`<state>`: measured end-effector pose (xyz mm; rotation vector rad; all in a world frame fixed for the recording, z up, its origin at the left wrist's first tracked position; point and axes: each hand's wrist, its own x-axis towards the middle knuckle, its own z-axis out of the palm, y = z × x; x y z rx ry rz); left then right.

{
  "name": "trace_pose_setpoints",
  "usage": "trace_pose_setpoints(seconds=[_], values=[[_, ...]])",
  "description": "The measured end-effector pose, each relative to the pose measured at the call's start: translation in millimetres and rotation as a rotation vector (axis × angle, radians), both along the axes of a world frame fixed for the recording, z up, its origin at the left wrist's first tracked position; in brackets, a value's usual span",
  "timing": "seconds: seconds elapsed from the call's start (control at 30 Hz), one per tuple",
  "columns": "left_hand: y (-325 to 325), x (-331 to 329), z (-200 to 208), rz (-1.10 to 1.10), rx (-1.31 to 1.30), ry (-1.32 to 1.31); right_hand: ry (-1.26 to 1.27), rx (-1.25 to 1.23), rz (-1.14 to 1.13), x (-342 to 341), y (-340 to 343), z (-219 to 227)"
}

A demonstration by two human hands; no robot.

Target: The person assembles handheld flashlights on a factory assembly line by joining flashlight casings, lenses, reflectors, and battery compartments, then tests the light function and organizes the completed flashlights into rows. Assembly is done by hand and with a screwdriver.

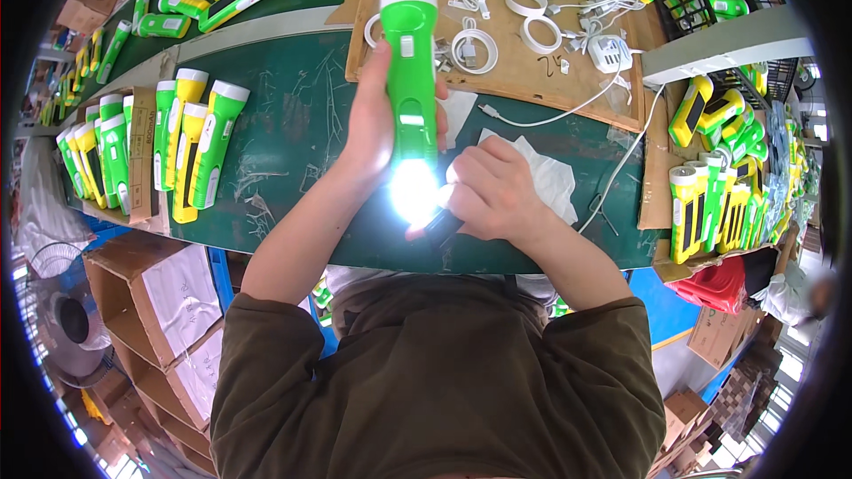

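A green flashlight [412,62] with a white end ring and pale buttons is upright in the middle of the view, above the bench. My left hand [370,129] is wrapped around its body, thumb along the left side and fingertips showing on the right. The flashlight's near end glows bright white, and the glare hides its outline. Close beside that glow is my right hand [499,188], closed with its fingers curled. Under those fingers sticks out a small dark block [444,225], whose kind I cannot make out. White tissue-like sheets [548,176] lie behind my right hand.
On the green bench [293,142] several green and yellow flashlights [209,137] stand at the left. A wooden board [497,62] farther back carries white cables, rings and a white USB charger [611,53]. Boxes [683,239] and black crates [754,0] of flashlights flank the right.
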<state>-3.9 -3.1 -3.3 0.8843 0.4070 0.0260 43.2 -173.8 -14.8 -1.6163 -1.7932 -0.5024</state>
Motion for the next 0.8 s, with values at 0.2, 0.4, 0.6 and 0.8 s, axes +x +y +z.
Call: trace_pose_setpoints(seconds=[0.2,0.4,0.6,0.8], values=[[-10,-5,-19,-0.008,0.029,-0.176,-0.019,0.271,-0.082,-2,9,5],[-23,1,-14,0.029,0.374,-0.139,0.534,-0.03,-0.24,19,8,1],[-10,2,0,-0.023,0.141,0.061,0.225,-0.268,-0.521,52,-28,8],[-6,-2,-1,-0.073,0.177,0.045,0.246,-0.287,-0.51,44,-25,17]])
